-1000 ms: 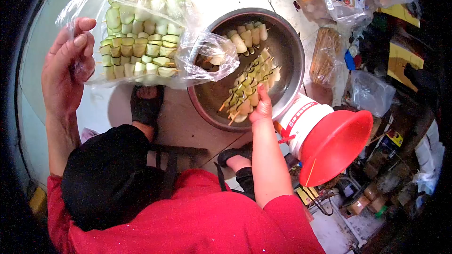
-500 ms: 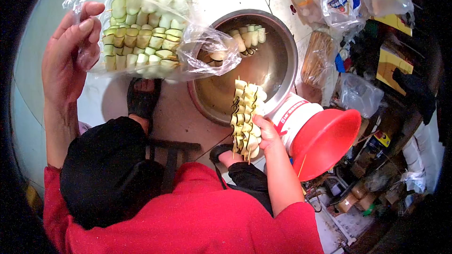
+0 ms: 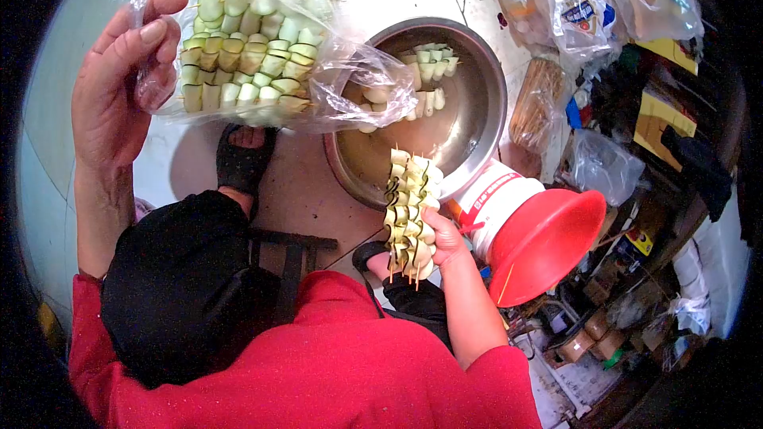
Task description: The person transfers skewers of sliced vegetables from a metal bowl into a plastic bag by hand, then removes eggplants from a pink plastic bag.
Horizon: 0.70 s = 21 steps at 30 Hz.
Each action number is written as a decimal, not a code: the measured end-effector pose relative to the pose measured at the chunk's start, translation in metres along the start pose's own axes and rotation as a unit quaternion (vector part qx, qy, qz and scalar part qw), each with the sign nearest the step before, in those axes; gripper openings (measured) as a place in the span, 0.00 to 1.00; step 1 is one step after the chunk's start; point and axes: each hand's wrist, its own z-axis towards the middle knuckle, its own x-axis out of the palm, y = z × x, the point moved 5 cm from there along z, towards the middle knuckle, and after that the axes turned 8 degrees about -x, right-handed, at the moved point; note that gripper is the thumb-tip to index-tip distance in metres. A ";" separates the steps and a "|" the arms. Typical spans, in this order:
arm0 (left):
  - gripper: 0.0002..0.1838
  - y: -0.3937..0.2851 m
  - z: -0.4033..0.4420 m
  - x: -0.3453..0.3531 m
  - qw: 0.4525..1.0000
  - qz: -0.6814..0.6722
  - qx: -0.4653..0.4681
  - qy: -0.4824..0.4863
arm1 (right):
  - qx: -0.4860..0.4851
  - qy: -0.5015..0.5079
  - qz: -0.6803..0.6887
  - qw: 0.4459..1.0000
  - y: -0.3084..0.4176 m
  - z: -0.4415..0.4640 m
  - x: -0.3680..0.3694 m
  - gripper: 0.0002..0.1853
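Note:
My left hand point(image 3: 119, 71) grips the rim of a clear plastic bag point(image 3: 334, 83), its fingers curled round the film. Inside the bag lie rows of skewered pale green vegetable slices point(image 3: 246, 48). Several folded-slice skewers point(image 3: 409, 206) are in my right hand point(image 3: 443, 240), held as a bunch with the stick ends pointing towards me, at the near edge of a metal basin point(image 3: 494, 111). More skewers point(image 3: 429, 63) rest in the liquid at the basin's far side, partly behind the bag's mouth.
Right of the basin, a white bucket point(image 3: 509, 199) stands with a red bowl-shaped plastic piece point(image 3: 556, 242) beside it. Bundled sticks in plastic point(image 3: 539, 103), bags point(image 3: 580, 12) and boxes lie farther right. A dark stool point(image 3: 294, 242) and my sandalled feet are below.
My right hand has drawn its skewers back from inside the basin to its near edge and turned them more upright in view. The bag has shifted slightly up and right with my left hand.

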 end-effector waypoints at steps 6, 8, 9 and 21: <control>0.20 -0.001 -0.001 0.000 1.000 -0.013 0.001 -0.010 | -0.006 -0.016 -0.007 1.000 0.005 -0.004 0.004 0.27; 0.19 -0.003 -0.001 -0.001 1.000 0.015 0.001 0.008 | -0.003 -0.002 -0.030 1.000 0.005 -0.004 0.006 0.28; 0.19 -0.004 -0.002 -0.002 1.000 0.015 0.001 0.007 | -0.002 -0.001 -0.031 1.000 0.005 -0.006 0.006 0.28; 0.19 -0.031 -0.024 -0.003 0.927 0.345 0.119 -0.090 | -0.041 0.044 -0.009 0.998 -0.002 -0.026 -0.019 0.28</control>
